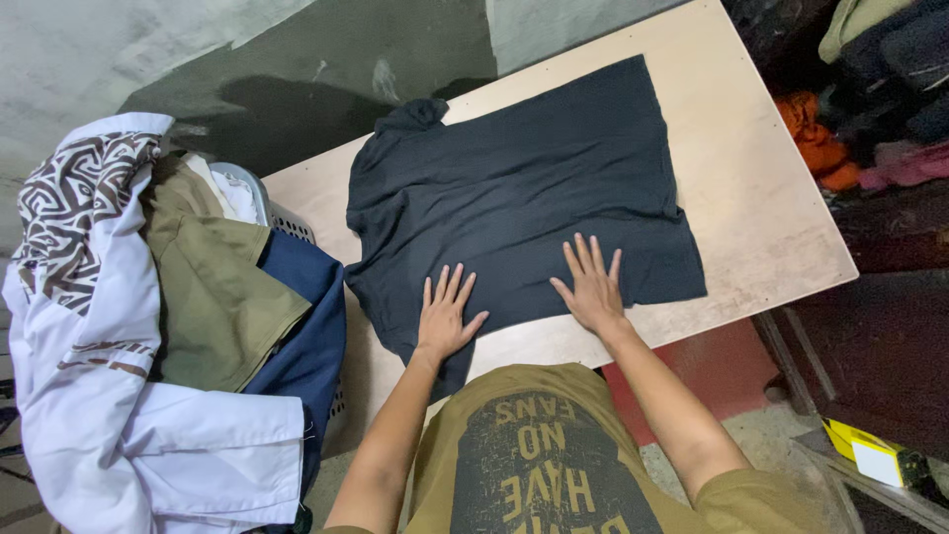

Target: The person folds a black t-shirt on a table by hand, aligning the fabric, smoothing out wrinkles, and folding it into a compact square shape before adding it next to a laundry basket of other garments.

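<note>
One dark shirt (514,178) lies spread on the one surface (761,198). Two hands rest flat on it: the left hand (445,318) and the right hand (591,289), five fingers showing on each.

One laundry basket (252,193) stands beside the surface, with four garments heaped in it: one white garment (129,435), one brown-and-white patterned piece (74,213), one olive garment (213,297) and one navy garment (311,336).

At the upper right is one pile of clothes; how many pieces it holds cannot be told, though one orange cloth (816,143) stands out. One yellow-and-white box (870,455) sits at the lower right.
</note>
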